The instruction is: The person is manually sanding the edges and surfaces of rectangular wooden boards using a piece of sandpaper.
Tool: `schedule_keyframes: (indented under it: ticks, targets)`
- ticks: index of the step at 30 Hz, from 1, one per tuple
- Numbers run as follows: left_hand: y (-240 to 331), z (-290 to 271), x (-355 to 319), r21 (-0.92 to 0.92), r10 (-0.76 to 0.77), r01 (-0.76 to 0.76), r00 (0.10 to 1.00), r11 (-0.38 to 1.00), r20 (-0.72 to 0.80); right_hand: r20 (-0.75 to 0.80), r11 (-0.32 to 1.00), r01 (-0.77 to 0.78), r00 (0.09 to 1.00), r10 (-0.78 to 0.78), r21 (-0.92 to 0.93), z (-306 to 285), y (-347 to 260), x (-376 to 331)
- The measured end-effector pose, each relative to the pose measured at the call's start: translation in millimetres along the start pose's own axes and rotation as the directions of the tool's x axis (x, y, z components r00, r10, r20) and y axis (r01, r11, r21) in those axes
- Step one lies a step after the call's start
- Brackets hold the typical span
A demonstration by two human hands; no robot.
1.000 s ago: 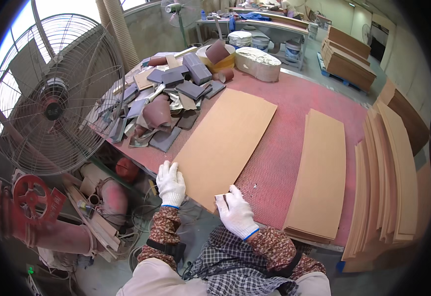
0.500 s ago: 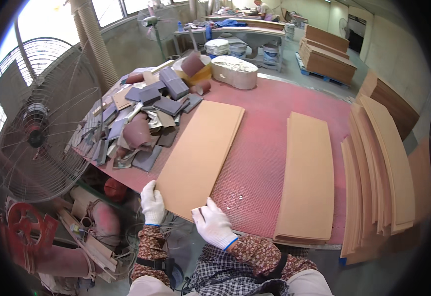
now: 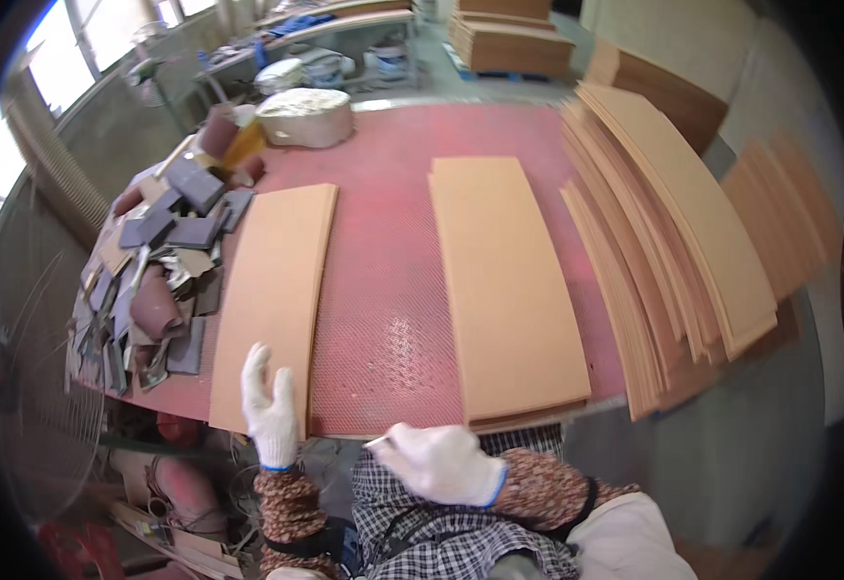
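Left board stack (image 3: 272, 271) between block pile (image 3: 193, 232) and right board stack (image 3: 506, 290)

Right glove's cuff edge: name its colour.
The cuff edge is blue, on the white right glove; it shows in the head view, the only one.

- Daylight is let in by the windows (image 3: 59, 53), burnt out to white.
- Glare is caught on the near part of the table (image 3: 383, 261).
- The right hand (image 3: 446, 464) is softened (motion blur).
- Outer edges are bowed, corners blackened.
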State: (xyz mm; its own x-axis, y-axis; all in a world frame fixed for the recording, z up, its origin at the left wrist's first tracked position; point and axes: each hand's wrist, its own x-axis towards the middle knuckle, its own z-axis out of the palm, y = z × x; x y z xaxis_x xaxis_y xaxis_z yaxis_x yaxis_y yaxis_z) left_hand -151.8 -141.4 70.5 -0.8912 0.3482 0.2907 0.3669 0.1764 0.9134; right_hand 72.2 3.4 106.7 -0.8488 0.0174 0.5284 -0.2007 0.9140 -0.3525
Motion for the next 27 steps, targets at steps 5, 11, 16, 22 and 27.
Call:
schedule_keyframes:
  ticks: [5,11,16,22,27]
  targets:
    - [40,121,14,-0.198,-0.073,0.162,0.915,0.967,0.396,0.063,0.895,-0.252,0.954,0.294,-0.367,-69,42,-69]
    - [18,249,46,-0.129,-0.091,0.197,0.820,0.972,0.566,-0.269,0.403,-0.910,0.413,0.870,-0.093,-80,67,-127]
    - [-31,282,32,0.152,0.065,-0.153,0.881,0.977,0.469,-0.259,0.407,-0.884,0.459,0.850,-0.231,-65,72,-143]
    - [-42,271,34,0.089,0.079,-0.129,0.901,0.988,0.427,-0.199,0.460,-0.814,0.546,0.814,-0.355,-56,80,-132]
    - [-37,263,39,0.067,0.105,-0.143,0.912,0.988,0.397,-0.178,0.458,-0.777,0.571,0.801,-0.431,-54,80,-125]
